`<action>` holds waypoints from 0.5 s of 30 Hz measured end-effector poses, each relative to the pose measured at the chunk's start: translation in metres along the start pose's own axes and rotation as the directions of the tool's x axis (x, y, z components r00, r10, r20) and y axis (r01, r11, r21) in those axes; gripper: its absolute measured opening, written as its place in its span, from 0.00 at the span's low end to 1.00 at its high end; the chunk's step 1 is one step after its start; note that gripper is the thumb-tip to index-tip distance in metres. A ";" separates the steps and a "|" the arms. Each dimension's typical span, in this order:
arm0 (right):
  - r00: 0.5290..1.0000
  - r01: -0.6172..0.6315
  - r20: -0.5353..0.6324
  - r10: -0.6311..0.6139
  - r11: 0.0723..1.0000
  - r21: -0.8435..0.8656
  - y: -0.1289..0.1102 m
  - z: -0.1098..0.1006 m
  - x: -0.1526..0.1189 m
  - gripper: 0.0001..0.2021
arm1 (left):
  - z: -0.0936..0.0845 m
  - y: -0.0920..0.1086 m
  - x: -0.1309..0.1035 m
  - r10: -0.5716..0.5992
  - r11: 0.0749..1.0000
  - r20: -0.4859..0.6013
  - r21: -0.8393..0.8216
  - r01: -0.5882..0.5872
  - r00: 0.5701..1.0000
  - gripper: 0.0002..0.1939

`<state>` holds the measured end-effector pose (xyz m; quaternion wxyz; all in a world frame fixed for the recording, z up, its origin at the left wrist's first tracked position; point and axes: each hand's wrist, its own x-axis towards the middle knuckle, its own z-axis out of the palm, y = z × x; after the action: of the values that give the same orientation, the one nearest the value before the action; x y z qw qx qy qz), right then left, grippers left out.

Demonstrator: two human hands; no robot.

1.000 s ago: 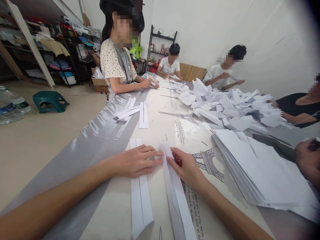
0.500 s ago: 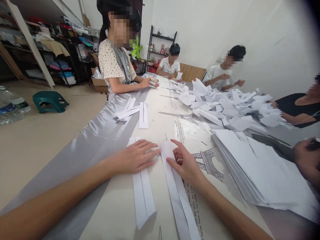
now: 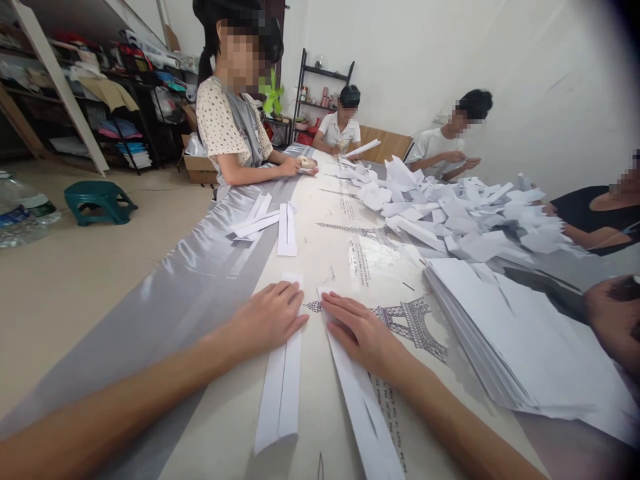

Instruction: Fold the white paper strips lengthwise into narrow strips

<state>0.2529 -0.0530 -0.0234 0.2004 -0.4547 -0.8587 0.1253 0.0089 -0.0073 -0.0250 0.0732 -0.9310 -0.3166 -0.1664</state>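
Observation:
Two long folded white paper strips lie in front of me on the printed tablecloth. My left hand (image 3: pixel 274 312) rests with its fingers over the upper part of the left paper strip (image 3: pixel 280 393), covering some of it. Flat on the top end of the right paper strip (image 3: pixel 363 407) lies my right hand (image 3: pixel 363 327), fingers stretched out. Each strip shows a fold line or slit along its length. The right one runs down past the bottom of the view.
More folded strips (image 3: pixel 287 230) lie farther up the table. A stack of white paper sheets (image 3: pixel 500 333) is at right, with a heap of crumpled paper pieces (image 3: pixel 450 207) behind it. Several people work around the table. A green stool (image 3: pixel 99 202) stands on the floor at left.
My right hand has flattened onto the top of its strip, which now lies lower. My left hand has drawn slightly left, and the left strip has turned, its lower end swinging left.

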 end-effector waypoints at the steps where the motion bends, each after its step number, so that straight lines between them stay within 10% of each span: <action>1: 1.000 0.005 0.020 -0.005 1.000 -0.022 -0.001 0.001 0.000 0.24 | 0.000 0.001 0.000 0.017 0.999 -0.007 -0.036 -0.018 1.000 0.21; 15: 1.000 -0.013 0.014 0.017 0.975 -0.220 -0.011 0.018 0.012 0.26 | -0.006 0.009 0.002 0.030 0.990 0.057 -0.137 -0.022 0.998 0.24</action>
<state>0.2308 -0.0494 -0.0321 0.1412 -0.4794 -0.8654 0.0347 0.0143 -0.0142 -0.0192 0.0022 -0.9424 -0.2943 -0.1591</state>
